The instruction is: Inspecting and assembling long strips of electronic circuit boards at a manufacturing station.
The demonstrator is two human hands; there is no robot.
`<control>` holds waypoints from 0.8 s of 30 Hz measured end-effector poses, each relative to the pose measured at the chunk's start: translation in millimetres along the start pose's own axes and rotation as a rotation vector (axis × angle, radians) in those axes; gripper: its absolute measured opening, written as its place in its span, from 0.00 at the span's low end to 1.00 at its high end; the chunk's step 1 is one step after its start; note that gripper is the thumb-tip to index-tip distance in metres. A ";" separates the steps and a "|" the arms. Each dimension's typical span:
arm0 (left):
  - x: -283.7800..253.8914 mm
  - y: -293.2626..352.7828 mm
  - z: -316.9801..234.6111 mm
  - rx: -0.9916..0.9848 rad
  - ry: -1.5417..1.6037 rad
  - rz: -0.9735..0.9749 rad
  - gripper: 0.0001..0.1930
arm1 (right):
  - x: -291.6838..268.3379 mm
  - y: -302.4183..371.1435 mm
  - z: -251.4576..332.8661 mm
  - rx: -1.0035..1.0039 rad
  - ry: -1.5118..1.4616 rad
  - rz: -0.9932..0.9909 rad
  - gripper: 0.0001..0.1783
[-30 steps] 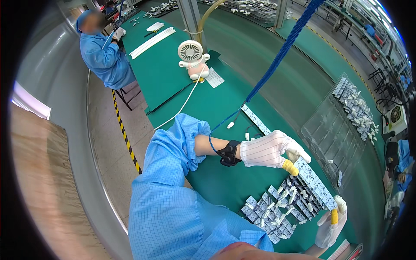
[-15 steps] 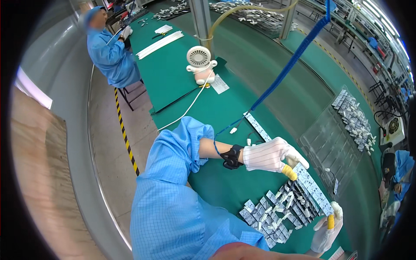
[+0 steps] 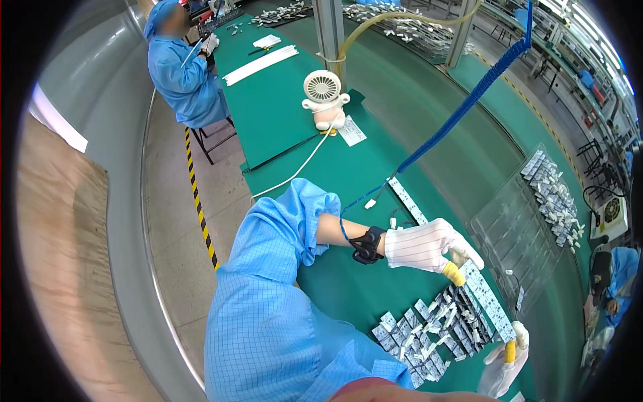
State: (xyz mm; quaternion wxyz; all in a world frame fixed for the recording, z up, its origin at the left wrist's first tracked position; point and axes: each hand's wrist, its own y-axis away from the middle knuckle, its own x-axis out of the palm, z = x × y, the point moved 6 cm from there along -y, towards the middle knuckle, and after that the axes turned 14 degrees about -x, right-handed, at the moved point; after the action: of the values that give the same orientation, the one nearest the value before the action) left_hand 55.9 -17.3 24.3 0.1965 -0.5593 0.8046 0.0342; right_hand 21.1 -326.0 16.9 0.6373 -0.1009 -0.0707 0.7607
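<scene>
1. Left hand: white striped glove, yellow cover on one digit, black band at the wrist; fingers closed on the upper end of a light strip.
2. Right hand: white glove, a yellow cover here too; fingertips gripping the strip's lower end. The two hands are well apart, joined only by the strip.
3. Light strip: long, narrow, flat and straight-edged; whitish face speckled with dark marks; held slanting between the hands, along the right side of a pile. Contact with the pile cannot be told.
4. Pile of small boards: pale, speckled rectangles with dark wires and white plugs, overlapping in rows on the green table.
5. Second strip: similar, lying beyond the left hand; a white plug on a dark wire near it.
6. Clear tray: see-through plastic, ridged into shallow slots. At its far right, a heap of boards and white plugs; at its near right edge, one small board with a wire.
7. Coiled blue cord, slanting above the table.
8. White fan, upright on the table.
</scene>
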 end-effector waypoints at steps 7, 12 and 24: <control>-2.6 -2.9 2.1 0.009 0.054 -0.015 0.22 | 4.8 -6.8 -4.0 -0.026 -0.016 -0.023 0.46; -3.3 0.9 0.8 -0.005 0.101 -0.006 0.23 | 7.5 -7.0 -2.9 -0.010 -0.004 -0.032 0.43; -3.0 -0.2 -0.8 0.086 0.037 -0.077 0.20 | 9.8 -5.9 2.1 -0.023 0.016 -0.038 0.42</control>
State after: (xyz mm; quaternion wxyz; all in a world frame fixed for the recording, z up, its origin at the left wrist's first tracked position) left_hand 56.7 -15.0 26.1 0.2065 -0.5815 0.7867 -0.0184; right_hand 24.5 -315.2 19.7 0.6510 -0.1130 -0.0761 0.7467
